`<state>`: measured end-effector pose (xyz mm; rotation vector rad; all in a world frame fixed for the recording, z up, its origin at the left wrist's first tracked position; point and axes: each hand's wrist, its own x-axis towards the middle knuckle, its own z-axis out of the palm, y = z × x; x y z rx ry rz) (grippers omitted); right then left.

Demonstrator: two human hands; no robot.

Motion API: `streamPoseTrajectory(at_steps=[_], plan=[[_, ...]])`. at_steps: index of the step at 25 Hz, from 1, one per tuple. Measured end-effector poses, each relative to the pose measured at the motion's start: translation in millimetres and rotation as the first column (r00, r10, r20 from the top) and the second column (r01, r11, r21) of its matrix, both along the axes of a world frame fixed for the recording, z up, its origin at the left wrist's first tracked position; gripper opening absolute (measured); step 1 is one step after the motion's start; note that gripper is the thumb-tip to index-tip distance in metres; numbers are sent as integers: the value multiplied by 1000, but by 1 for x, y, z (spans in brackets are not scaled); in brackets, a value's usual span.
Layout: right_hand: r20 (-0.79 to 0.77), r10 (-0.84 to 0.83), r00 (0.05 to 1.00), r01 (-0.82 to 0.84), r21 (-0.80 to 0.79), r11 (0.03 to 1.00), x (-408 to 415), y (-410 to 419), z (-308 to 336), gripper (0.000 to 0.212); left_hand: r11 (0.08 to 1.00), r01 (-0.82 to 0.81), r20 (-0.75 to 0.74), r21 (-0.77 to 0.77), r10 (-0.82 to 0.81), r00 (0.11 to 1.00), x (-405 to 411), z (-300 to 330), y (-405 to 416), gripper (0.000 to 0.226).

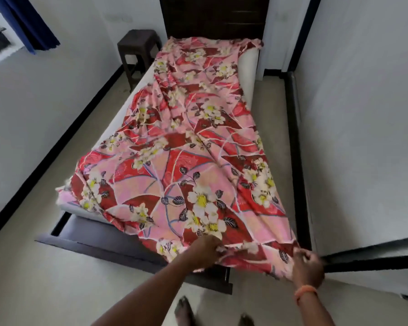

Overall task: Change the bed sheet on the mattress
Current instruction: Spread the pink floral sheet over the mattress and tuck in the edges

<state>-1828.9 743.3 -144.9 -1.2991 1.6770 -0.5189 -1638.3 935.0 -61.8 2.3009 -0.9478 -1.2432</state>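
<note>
Feet [185, 310] stand on the floor [45, 290] at the foot of the bed, nearest the camera. Left hand [207, 251] has its grip clenched on a bunched fold of the sheet [186, 149] near the middle of the foot edge. Right hand [307, 267], with an orange band [305, 291] at the wrist, pinches the sheet's right corner.

Sheet lies lengthwise over the mattress [250, 67] but skewed and wrinkled. It leaves bare strips of mattress along the left side and at the far right corner by the headboard [214, 17].

Risks, as judged:
- A hard pull toward the foot may drag the far edge off the head end, since nothing appears to anchor it there.
- Uneven pull from the two hands would likely worsen the skew.
- Slack at the near left corner [64, 191] hangs over the frame [137, 250] and may slip to the floor.
- Loose cloth near the feet is a trip hazard.
</note>
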Motion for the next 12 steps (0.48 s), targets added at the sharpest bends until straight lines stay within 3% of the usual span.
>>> streamPoseTrajectory(at_steps=[3,6,7,10,12], plan=[[-73,103,992,-107,-56,993,16,-13,-44,20,979,162,55,125,-169,984,-12,-69,1,32],[-214,227,950,-255,-110,961,26,-18,-93,15,966,206,-29,159,-204,979,-20,-139,7,33],[-283,316,905,-358,-110,927,24,-16,-110,10,967,194,-38,163,-190,981,-22,-158,12,32],[-534,546,645,-627,38,778,6,-3,-164,15,981,100,-41,168,-95,995,-27,-202,25,27],[-591,557,583,-566,197,801,-5,4,-178,30,986,55,-42,160,-49,998,-29,-212,35,24]])
